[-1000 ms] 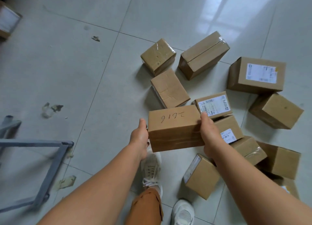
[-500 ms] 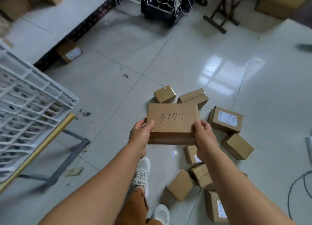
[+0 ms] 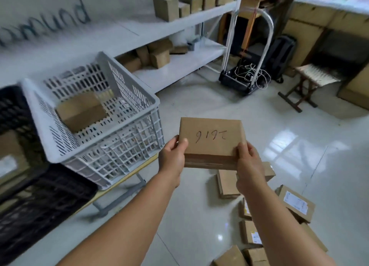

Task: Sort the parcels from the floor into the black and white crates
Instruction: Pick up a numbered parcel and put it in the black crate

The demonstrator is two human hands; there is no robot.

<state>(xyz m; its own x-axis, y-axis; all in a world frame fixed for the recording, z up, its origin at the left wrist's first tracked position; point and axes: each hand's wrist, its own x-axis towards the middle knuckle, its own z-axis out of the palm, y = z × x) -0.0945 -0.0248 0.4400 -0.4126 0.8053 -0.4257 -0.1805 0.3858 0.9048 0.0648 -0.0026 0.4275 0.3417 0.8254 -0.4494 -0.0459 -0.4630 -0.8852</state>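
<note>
I hold a brown cardboard parcel [image 3: 209, 140] with handwritten digits on its top, raised in front of me above the floor. My left hand [image 3: 172, 158] grips its left end with the thumb on top. My right hand [image 3: 249, 164] grips its right end the same way. Left of the parcel stands the white crate [image 3: 95, 150] with one brown box [image 3: 79, 111] inside. The black crate [image 3: 40, 203] sits at the far left, nearer to me, and something brown shows inside it. Several parcels [image 3: 295, 203] lie on the floor at the lower right.
Both crates rest on a low stand with a yellow edge [image 3: 127, 176] and grey legs. White shelves [image 3: 179, 64] with cardboard boxes line the back wall. A black hand cart [image 3: 243, 80] with cables and a wooden stool [image 3: 311, 82] stand beyond on the glossy tiled floor.
The parcel has come up from the floor pile in both hands. The view has swung up and left, so the crates and shelves now show and the floor parcels sit lower right.
</note>
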